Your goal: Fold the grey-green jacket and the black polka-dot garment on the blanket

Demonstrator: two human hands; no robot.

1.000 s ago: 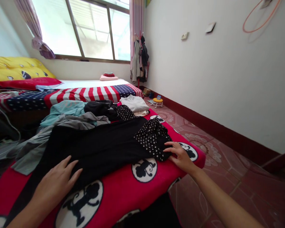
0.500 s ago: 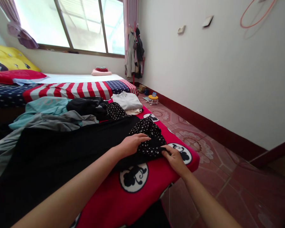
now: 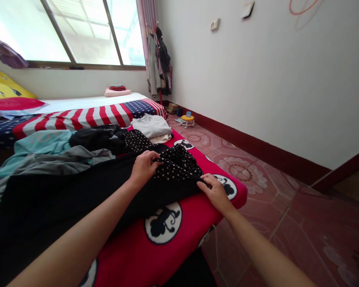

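A long black garment with white-patterned black sleeves [image 3: 176, 165] is spread over the red blanket [image 3: 179, 233], which has round black-and-white figures. My left hand [image 3: 145, 165] pinches the upper edge of the near patterned sleeve, its fingers curled. At the sleeve's end, my right hand [image 3: 214, 191] grips the cuff between thumb and fingers, close to the blanket's right edge. The second patterned sleeve [image 3: 137, 139] lies farther off, partly under the garment's black body [image 3: 56, 191]. The tips of my left fingers are partly hidden by cloth.
Grey [image 3: 71, 159] and teal [image 3: 44, 145] clothes and a black jacket [image 3: 98, 137] lie heaped at the left. A folded light-grey top [image 3: 152, 125] sits at the far corner. Beyond are a bed with a striped cover [image 3: 86, 115], a small yellow stool [image 3: 187, 119] and a coat stand [image 3: 160, 63].
My left hand has moved left along the sleeve and closed from outstretched fingers to a pinch. The sleeve looks flatter and more drawn out. My right hand stays at the cuff. The view has shifted right.
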